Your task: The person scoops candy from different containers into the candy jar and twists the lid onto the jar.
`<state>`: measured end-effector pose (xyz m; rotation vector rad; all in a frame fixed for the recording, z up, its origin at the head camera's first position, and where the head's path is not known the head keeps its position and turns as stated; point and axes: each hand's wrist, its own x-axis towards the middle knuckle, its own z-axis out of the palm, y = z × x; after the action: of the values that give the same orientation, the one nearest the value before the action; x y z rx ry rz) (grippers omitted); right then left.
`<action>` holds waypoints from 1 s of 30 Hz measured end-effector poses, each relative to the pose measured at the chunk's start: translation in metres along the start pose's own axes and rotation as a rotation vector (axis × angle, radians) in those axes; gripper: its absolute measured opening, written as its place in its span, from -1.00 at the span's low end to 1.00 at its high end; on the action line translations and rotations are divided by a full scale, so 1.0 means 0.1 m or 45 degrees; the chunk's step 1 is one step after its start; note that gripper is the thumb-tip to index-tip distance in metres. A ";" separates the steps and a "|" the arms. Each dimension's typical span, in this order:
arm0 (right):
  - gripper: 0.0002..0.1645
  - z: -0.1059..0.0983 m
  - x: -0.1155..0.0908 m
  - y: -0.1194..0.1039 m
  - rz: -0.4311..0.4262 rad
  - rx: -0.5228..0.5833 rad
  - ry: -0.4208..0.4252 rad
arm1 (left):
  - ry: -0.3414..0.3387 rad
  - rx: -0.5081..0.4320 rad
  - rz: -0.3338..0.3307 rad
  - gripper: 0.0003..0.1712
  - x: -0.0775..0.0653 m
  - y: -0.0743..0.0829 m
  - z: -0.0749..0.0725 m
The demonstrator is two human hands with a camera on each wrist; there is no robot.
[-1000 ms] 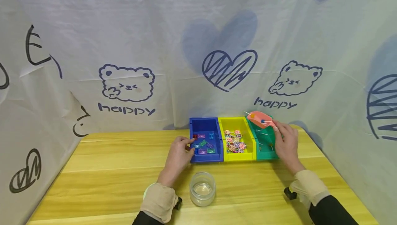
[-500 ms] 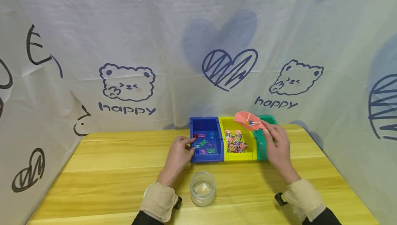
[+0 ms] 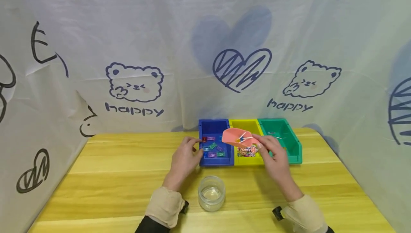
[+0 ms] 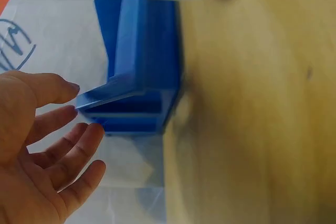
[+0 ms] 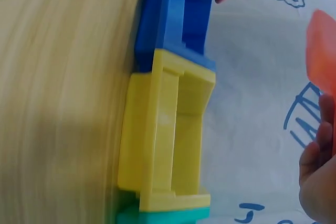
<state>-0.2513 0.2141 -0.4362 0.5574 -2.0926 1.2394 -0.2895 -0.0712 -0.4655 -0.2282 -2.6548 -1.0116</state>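
A bear-printed white cloth (image 3: 189,29) hangs behind our wood-grain tabletop (image 3: 128,176). From the clear glass jar (image 3: 212,206), we see the blue bin (image 3: 217,161) of coloured candies (image 3: 212,146) at twelve o'clock, the yellow bin (image 3: 248,161) of swirl candies (image 3: 248,151) at one, and the green bin (image 3: 297,154) with white sticks (image 3: 274,137) at two. Of our hands, the left hand (image 3: 184,158) pinches the blue bin's rim; the right hand (image 3: 274,156) grips the pink scoop (image 3: 229,137), laden with lollipops (image 3: 241,139), at its ten o'clock.

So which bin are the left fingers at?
The blue bin, leftmost of three; the yellow bin and green bin sit farther from the left fingers.
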 end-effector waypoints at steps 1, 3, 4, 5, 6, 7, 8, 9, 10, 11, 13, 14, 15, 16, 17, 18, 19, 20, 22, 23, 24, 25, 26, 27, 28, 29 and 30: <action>-0.58 0.01 -0.02 -0.01 0.006 0.008 -0.018 | 0.009 0.000 -0.002 -0.63 -0.01 0.01 -0.02; -0.59 0.04 -0.05 -0.03 0.021 0.025 -0.053 | 0.026 -0.005 -0.007 -0.63 -0.03 0.03 -0.08; -0.59 0.05 -0.06 -0.04 0.029 0.036 -0.070 | 0.033 -0.016 -0.008 -0.63 -0.05 0.03 -0.12; -0.59 0.05 -0.07 -0.05 0.031 0.043 -0.086 | 0.040 -0.043 -0.003 -0.62 -0.06 0.04 -0.15; -0.60 0.06 -0.07 -0.06 0.033 0.052 -0.101 | 0.040 -0.071 0.002 -0.62 -0.08 0.04 -0.17; -0.60 0.06 -0.07 -0.08 0.032 0.055 -0.118 | 0.040 -0.102 0.011 -0.61 -0.09 0.05 -0.20; -0.60 0.07 -0.07 -0.09 0.028 0.064 -0.132 | 0.038 -0.141 0.025 -0.61 -0.11 0.05 -0.23; -0.60 0.07 -0.07 -0.10 0.021 0.074 -0.144 | 0.036 -0.176 0.037 -0.60 -0.12 0.06 -0.26; -0.61 0.08 -0.07 -0.11 0.011 0.079 -0.153 | 0.033 -0.217 0.055 -0.60 -0.13 0.07 -0.30; -0.60 0.09 -0.07 -0.12 -0.005 0.095 -0.161 | 0.028 -0.250 0.071 -0.59 -0.14 0.08 -0.34; -0.59 0.11 -0.06 -0.14 -0.046 0.124 -0.172 | 0.013 -0.308 0.096 -0.59 -0.17 0.09 -0.42; -0.59 0.12 -0.06 -0.14 -0.066 0.141 -0.177 | 0.003 -0.336 0.108 -0.58 -0.18 0.10 -0.46; -0.58 0.13 -0.06 -0.14 -0.086 0.157 -0.183 | -0.009 -0.362 0.116 -0.57 -0.20 0.11 -0.49; -0.58 0.13 -0.06 -0.15 -0.105 0.173 -0.193 | -0.022 -0.396 0.128 -0.56 -0.21 0.11 -0.53; -0.58 0.13 -0.06 -0.15 -0.120 0.185 -0.206 | -0.039 -0.425 0.139 -0.55 -0.23 0.11 -0.55; -0.58 0.13 -0.06 -0.16 -0.128 0.190 -0.221 | -0.057 -0.457 0.152 -0.53 -0.25 0.10 -0.58; -0.58 0.13 -0.06 -0.16 -0.132 0.196 -0.236 | -0.077 -0.489 0.170 -0.52 -0.26 0.09 -0.60; -0.59 0.12 -0.06 -0.17 -0.131 0.201 -0.256 | -0.096 -0.517 0.190 -0.50 -0.28 0.07 -0.62; -0.61 0.10 -0.05 -0.19 -0.133 0.212 -0.298 | -0.145 -0.568 0.241 -0.47 -0.32 0.04 -0.65; -0.62 0.09 -0.05 -0.21 -0.133 0.214 -0.319 | -0.175 -0.590 0.272 -0.44 -0.34 0.02 -0.66; -0.63 0.08 -0.04 -0.22 -0.133 0.219 -0.340 | -0.210 -0.611 0.299 -0.42 -0.35 0.00 -0.68; -0.63 0.07 -0.04 -0.23 -0.134 0.221 -0.362 | -0.251 -0.624 0.327 -0.40 -0.37 -0.02 -0.69; -0.63 0.06 -0.04 -0.24 -0.133 0.225 -0.388 | -0.295 -0.633 0.350 -0.37 -0.39 -0.03 -0.70; -0.63 0.04 -0.03 -0.24 -0.130 0.227 -0.414 | -0.344 -0.637 0.367 -0.34 -0.41 -0.04 -0.70; -0.62 0.03 -0.03 -0.25 -0.126 0.227 -0.440 | -0.392 -0.639 0.383 -0.31 -0.43 -0.06 -0.71; -0.63 0.02 -0.03 -0.26 -0.120 0.229 -0.467 | -0.440 -0.633 0.390 -0.28 -0.45 -0.06 -0.71; -0.63 0.01 -0.03 -0.26 -0.110 0.231 -0.494 | -0.488 -0.624 0.387 -0.25 -0.46 -0.06 -0.71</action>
<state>-0.2328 0.2011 -0.4233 1.0293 -2.2481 1.3642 -0.2321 -0.1254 -0.4337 -0.9844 -2.5126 -1.6214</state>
